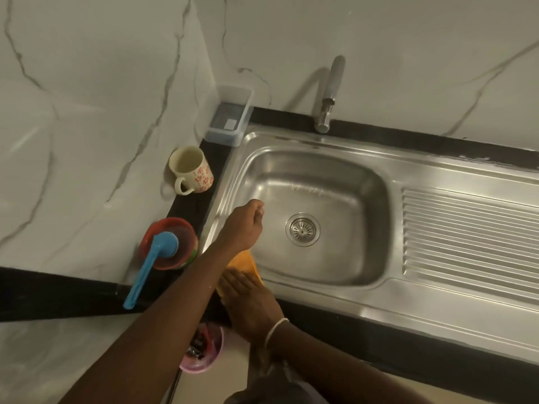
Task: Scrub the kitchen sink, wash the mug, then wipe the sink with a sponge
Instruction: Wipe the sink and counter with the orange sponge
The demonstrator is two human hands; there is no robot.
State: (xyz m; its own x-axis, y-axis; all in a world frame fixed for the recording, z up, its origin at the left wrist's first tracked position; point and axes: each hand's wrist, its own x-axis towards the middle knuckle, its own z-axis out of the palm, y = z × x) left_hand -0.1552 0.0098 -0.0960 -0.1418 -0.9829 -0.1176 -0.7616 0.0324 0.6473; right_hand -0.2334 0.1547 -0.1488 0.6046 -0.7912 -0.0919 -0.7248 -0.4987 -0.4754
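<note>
Head view: the right hand [248,298] presses an orange sponge [243,265] flat-fingered on the sink [320,275] near rim, while the left hand [246,225] hangs over the basin, fingers curled on nothing; its forearm could, I judge, knock the blue-handled brush [151,263] from the red bowl [170,243]. On the surface the mug [192,170] stands apparently empty, as does the clear box [229,116].

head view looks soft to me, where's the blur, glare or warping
Head view: dim, warm light; the left hand over the sink is motion-blurred; soft glare streaks on the basin's back wall and rim; the tap casts a faint shadow on the wall; wide-angle bends the counter edges.
</note>
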